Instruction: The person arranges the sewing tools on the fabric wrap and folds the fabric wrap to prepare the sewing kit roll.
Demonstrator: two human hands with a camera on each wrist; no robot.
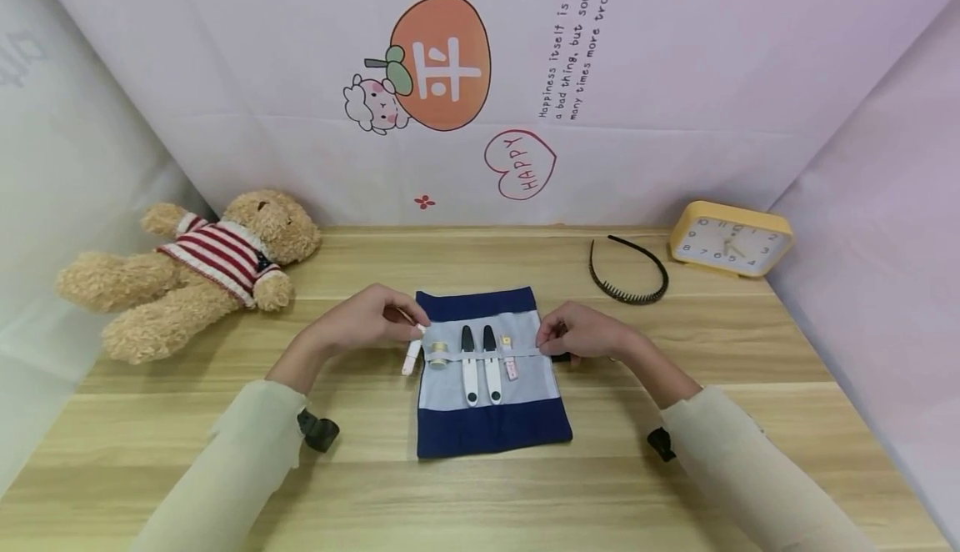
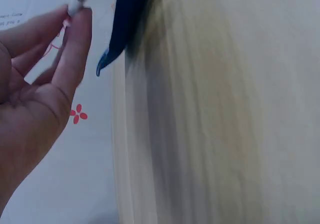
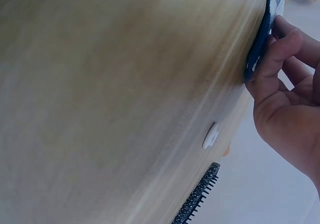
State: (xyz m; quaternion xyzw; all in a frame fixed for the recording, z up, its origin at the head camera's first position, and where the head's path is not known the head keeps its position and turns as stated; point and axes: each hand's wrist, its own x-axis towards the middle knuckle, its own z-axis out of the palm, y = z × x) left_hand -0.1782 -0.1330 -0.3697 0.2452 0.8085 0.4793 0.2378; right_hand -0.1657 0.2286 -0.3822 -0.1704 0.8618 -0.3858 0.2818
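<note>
A cloth tool roll point(image 1: 491, 435) with navy ends and a pale grey middle lies spread on the table. An elastic band across it holds a thread spool point(image 1: 438, 355), two slim white tools with black tips point(image 1: 470, 368), and a small pink item with a yellow top point(image 1: 510, 358). At its left edge my left hand point(image 1: 371, 316) pinches a small white stick-shaped item point(image 1: 412, 355) between thumb and fingertips. My right hand point(image 1: 585, 331) pinches the roll's right edge beside the band; the navy edge point(image 3: 259, 43) shows at those fingertips in the right wrist view.
A teddy bear point(image 1: 217, 264) in a striped shirt lies at the back left. A black toothed headband point(image 1: 630, 295) and a yellow clock point(image 1: 731, 239) are at the back right. A small black piece point(image 1: 562, 358) shows just right of the roll, and a white oval piece point(image 3: 211, 135) lies nearby.
</note>
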